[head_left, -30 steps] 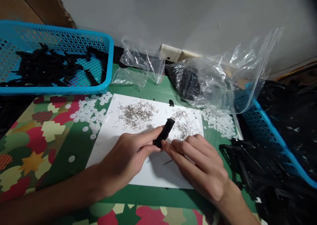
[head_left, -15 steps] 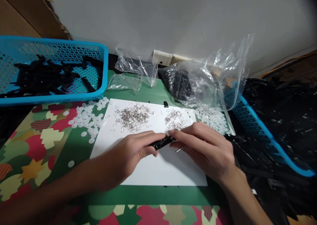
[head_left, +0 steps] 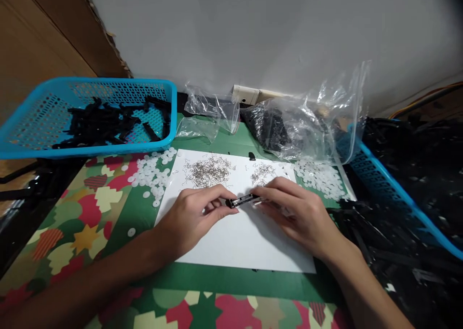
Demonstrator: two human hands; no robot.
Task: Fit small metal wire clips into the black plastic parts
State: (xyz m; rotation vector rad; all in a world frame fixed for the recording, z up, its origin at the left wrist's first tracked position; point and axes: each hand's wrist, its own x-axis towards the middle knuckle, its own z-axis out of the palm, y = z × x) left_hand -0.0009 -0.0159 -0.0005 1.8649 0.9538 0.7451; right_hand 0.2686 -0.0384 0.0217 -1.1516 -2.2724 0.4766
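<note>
Above a white sheet (head_left: pixel 231 244) on the table (head_left: pixel 202 276), the left hand (head_left: pixel 197 215) had its grip pinched on one end of a slim black part (head_left: pixel 243 200), the right hand (head_left: pixel 294 211) on the other. Wire clips (head_left: pixel 211 171) lay beyond; clear bags (head_left: pixel 307 136) sat along the table's far edge.

Head-worn view — forward, downward, near the tabletop (head_left: pixel 217 277)

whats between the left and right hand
In the head view, a black part spans from the left hand to the right hand, over white paper.
</note>
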